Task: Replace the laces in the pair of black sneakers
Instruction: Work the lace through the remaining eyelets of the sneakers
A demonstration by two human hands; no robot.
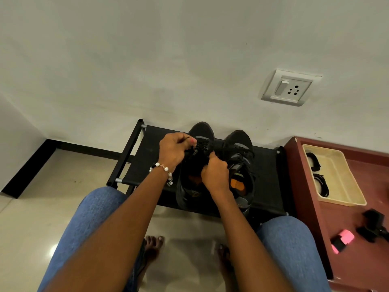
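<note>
Two black sneakers stand side by side on the top tier of a low black shoe rack point(147, 148) set against the wall, which puts them at a handy working height in front of the seated person's knees. The left sneaker point(197, 165) is the one being worked on; the right sneaker point(240, 157) waits just beside it, its laces lying loose over the tongue. Both shoes point the same way: toes toward the wall, heels and open collars toward the person, so each long axis runs straight away from the body and the eyelet rows sit in easy reach. The left hand point(174, 150), with a beaded bracelet point(162, 168) at the wrist, has its fingers curled and its fingertips pinching a black lace point(194, 151) near the upper eyelets of the left sneaker. The right hand point(214, 173) is curled closed over the shoe's throat, nearer the collar — it appears to grip the lace or the tongue, though black on black makes it hard to tell which. Held this way, one hand probably steadies the shoe while the other draws the lace through the eyelets. To the right, on a maroon cabinet top point(311, 207), a beige tray point(345, 186) holds coiled black laces point(320, 184), likely kept close for the swap; whether they are the new set or the old cannot be told.
</note>
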